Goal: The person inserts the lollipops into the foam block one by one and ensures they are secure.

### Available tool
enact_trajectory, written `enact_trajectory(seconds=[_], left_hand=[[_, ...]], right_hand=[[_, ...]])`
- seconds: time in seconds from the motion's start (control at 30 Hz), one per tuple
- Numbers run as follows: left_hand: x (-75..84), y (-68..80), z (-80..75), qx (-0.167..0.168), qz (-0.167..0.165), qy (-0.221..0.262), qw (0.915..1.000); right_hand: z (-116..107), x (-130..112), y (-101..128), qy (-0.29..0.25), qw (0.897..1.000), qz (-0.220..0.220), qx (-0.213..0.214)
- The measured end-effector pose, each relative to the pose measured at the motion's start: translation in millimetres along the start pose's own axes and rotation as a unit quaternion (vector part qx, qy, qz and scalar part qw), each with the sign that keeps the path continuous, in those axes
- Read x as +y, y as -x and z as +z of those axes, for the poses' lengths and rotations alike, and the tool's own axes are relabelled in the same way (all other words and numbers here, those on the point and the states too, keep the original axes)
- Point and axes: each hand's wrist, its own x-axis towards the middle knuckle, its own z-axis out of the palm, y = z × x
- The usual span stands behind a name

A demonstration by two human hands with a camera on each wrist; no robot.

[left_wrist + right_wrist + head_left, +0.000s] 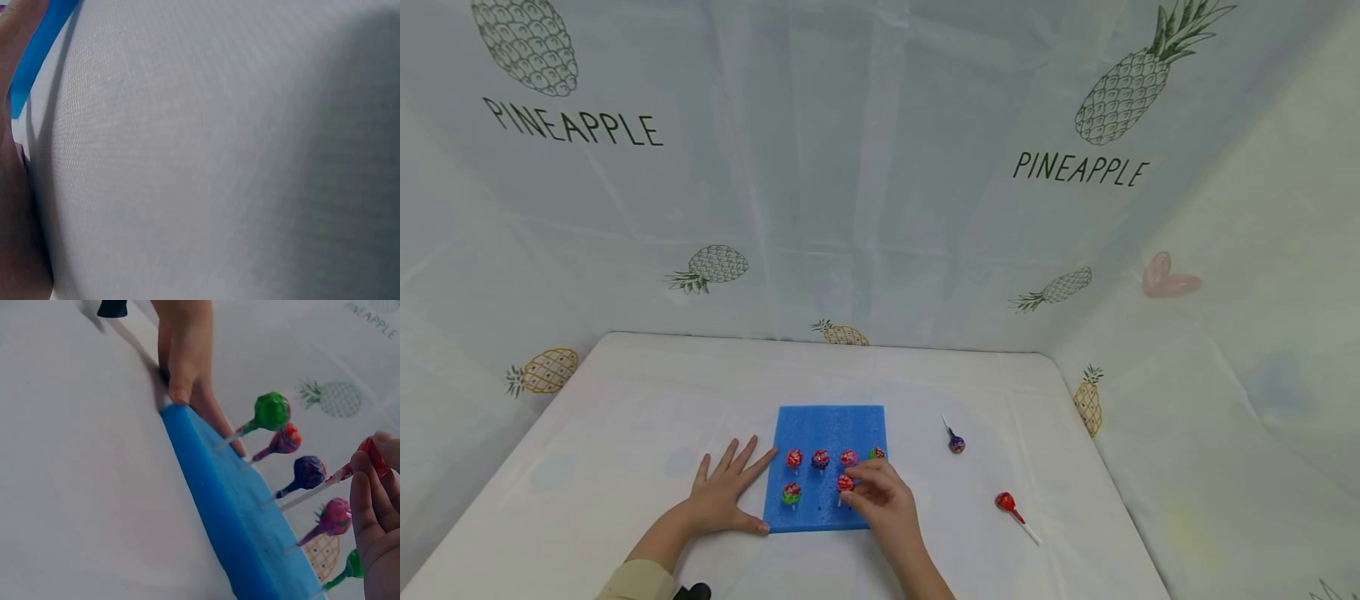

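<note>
A blue foam board [829,425] lies flat, with several wrapped lollipops standing in it on their sticks. My right hand [886,504] pinches a red lollipop [375,456] by its wrapped head over the front half of the board; its white stick points down at the foam. My left hand [722,498] is spread on the table at the board's left side, thumb and a fingertip touching its edge. Close to the held one stand a purple lollipop [310,472] and a pink lollipop [334,516]. A green lollipop [272,411] is planted nearest the left hand.
Right of the board, a dark purple lollipop [956,442] and a red lollipop [1006,502] lie loose on the white-covered table [985,383]. Pineapple-printed cloth [865,167] hangs behind and at the sides. A small black object [698,592] shows near the left sleeve.
</note>
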Motion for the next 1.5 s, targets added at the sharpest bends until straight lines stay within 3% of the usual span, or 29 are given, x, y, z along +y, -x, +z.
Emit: enact_trajectory(seconds=[0.13,0.33,0.67,1.0,1.5], left_hand=[[0.4,0.2,-0.6,0.0,0.001,0.005,1.0],[-0.9,-0.4,0.9,0.001,-0.002,-0.003,1.0],[-3.7,-2.0,3.0,0.004,0.002,-0.007,1.0],[-3.3,-1.9,2.1,0.006,0.003,-0.005,1.0],[-7.5,-3.1,6.1,0.016,0.007,0.003,0.9998]], right_hand=[[7.6,-2.8,1.0,-0.031,0.999,0.02,-0.008],[14.2,-17.1,2.8,-0.062,0.998,0.011,-0.019],[17.8,9.8,-5.2,-0.054,0.998,0.016,-0.026],[20.5,-15.2,-2.0,-0.053,0.998,0.024,-0.035],[22.8,-14.0,-4.7,-0.048,0.997,0.041,-0.032]])
